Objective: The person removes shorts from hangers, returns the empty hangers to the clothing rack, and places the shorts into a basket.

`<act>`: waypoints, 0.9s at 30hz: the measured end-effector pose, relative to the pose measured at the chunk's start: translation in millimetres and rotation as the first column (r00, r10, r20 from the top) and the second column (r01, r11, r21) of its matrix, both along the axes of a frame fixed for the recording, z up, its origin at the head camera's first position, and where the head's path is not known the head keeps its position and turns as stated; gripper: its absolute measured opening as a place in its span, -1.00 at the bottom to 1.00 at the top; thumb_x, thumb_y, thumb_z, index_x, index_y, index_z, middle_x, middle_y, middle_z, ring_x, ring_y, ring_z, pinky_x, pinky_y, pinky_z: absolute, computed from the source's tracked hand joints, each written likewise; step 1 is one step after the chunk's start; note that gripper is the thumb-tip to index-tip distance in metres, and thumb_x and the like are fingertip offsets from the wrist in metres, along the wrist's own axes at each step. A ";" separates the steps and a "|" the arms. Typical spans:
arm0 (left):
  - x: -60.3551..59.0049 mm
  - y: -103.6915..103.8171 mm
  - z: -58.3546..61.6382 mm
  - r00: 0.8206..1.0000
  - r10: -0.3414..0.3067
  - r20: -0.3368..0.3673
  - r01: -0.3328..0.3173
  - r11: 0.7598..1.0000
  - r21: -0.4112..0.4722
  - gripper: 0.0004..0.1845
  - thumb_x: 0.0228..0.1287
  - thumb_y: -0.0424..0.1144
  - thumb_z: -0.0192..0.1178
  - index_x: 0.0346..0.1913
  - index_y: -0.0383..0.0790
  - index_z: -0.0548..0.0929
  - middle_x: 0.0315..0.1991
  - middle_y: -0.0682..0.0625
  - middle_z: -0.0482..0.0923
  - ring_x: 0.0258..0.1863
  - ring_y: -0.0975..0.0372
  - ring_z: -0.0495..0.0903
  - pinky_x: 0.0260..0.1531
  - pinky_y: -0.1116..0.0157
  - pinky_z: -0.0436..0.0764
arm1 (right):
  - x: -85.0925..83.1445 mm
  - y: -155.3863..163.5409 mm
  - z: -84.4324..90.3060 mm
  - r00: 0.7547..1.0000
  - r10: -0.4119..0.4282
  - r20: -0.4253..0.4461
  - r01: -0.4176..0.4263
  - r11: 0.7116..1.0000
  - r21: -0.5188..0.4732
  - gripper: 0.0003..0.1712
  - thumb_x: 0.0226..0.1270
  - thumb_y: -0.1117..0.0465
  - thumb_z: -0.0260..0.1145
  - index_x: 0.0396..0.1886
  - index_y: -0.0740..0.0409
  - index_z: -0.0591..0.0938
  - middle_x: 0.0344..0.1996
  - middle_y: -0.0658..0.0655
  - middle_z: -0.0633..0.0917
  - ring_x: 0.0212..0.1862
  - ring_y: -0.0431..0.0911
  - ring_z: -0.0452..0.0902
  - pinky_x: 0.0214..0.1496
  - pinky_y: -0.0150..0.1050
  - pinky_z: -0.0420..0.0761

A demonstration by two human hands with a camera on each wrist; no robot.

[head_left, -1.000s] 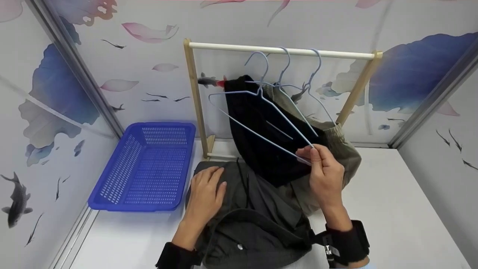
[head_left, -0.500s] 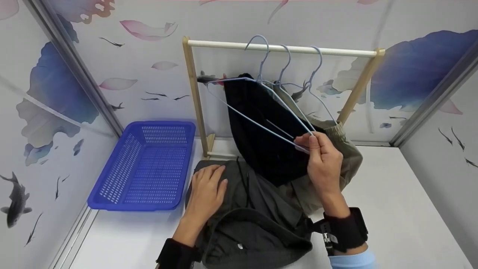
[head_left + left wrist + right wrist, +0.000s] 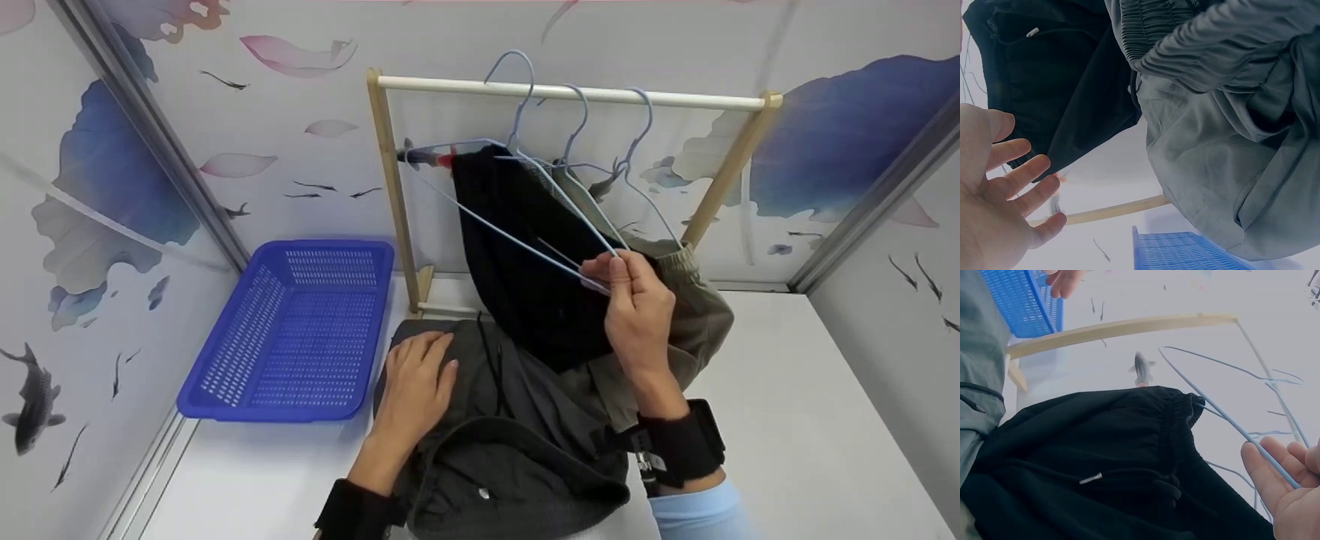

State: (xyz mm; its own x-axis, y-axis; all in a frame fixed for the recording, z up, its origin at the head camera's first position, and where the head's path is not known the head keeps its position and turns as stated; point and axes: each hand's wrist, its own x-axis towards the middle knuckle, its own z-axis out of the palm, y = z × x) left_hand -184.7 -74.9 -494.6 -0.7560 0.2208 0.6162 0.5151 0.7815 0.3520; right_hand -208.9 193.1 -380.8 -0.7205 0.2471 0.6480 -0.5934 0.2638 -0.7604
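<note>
The right hand [image 3: 636,315] is raised in front of the rack; thumb and fingertips [image 3: 1266,469] are pinched on the lower corner of a light-blue wire hanger [image 3: 517,225]. The hanger is tilted, its hook lifted above the white rail [image 3: 570,93] at the rail's left part, the lower bar slanting down to the right into the pinch. Whether the hook touches the rail cannot be told.

The left hand [image 3: 412,394] is laid flat, fingers spread and straight, on a dark grey garment [image 3: 510,457] that lies crumpled on the near middle of the white table [image 3: 810,420]. In the left wrist view the palm and fingers [image 3: 1022,174] are seen extended, nothing held.

Behind the held hanger, a black drawstring garment [image 3: 517,262] is hung from the rail; its gathered waistband and cord are shown in the right wrist view [image 3: 1129,484]. An olive-grey garment [image 3: 690,307] is draped just to its right, partly behind the right hand. Two further light-blue hangers [image 3: 600,150] are hooked on the rail, right of the lifted one.

The rail is carried by two wooden posts [image 3: 390,187]. A blue perforated plastic basket [image 3: 296,330] stands on the table to the left of the rack, near the left wall.
</note>
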 end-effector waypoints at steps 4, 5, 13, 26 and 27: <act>0.1 0.2 -0.5 1.000 -0.001 -0.004 0.001 1.000 0.000 -0.66 0.45 -0.27 0.25 0.18 -0.35 0.66 0.11 -0.19 0.60 0.13 -0.07 0.55 0.17 -0.11 0.45 | -4.1 -4.8 0.7 1.000 0.010 0.009 -0.010 1.000 -0.025 -0.71 0.64 0.39 0.05 -0.19 0.54 0.63 -0.28 0.31 0.79 -0.16 -0.06 0.80 -0.06 -0.32 0.72; 0.2 0.2 -0.6 1.000 -0.002 -0.006 0.002 1.000 0.001 -0.66 0.45 -0.27 0.25 0.18 -0.35 0.66 0.11 -0.19 0.60 0.13 -0.07 0.55 0.16 -0.11 0.45 | -5.1 -5.8 0.7 1.000 0.016 0.012 -0.015 0.999 -0.031 -0.71 0.64 0.39 0.05 -0.19 0.55 0.62 -0.28 0.33 0.79 -0.17 -0.07 0.80 -0.07 -0.32 0.73; 1.5 0.5 -0.9 1.000 -0.008 -0.008 0.008 1.000 0.007 -0.66 0.47 -0.25 0.24 0.19 -0.35 0.66 0.11 -0.20 0.60 0.14 -0.08 0.55 0.18 -0.12 0.44 | -10.2 -12.0 0.4 0.998 0.044 0.044 -0.042 0.998 -0.042 -0.69 0.64 0.37 0.06 -0.20 0.56 0.61 -0.29 0.40 0.77 -0.19 -0.05 0.81 -0.09 -0.28 0.74; 5.1 1.0 -2.1 1.000 -0.007 -0.013 0.007 1.000 0.003 -0.65 0.44 -0.26 0.28 0.18 -0.36 0.67 0.10 -0.20 0.61 0.13 -0.08 0.55 0.17 -0.11 0.46 | -10.6 -15.6 -5.9 0.993 0.047 0.109 -0.047 0.999 -0.008 -0.71 0.64 0.34 0.07 -0.19 0.49 0.64 -0.28 0.33 0.79 -0.16 0.06 0.80 -0.09 -0.27 0.74; 5.6 1.0 -1.8 1.000 -0.006 -0.011 0.006 1.000 0.001 -0.65 0.44 -0.26 0.28 0.18 -0.36 0.67 0.10 -0.20 0.61 0.13 -0.08 0.55 0.16 -0.11 0.46 | -10.4 -15.7 -6.4 0.993 0.048 0.112 -0.048 0.999 -0.002 -0.70 0.65 0.34 0.07 -0.18 0.48 0.65 -0.28 0.32 0.79 -0.16 0.07 0.79 -0.09 -0.27 0.74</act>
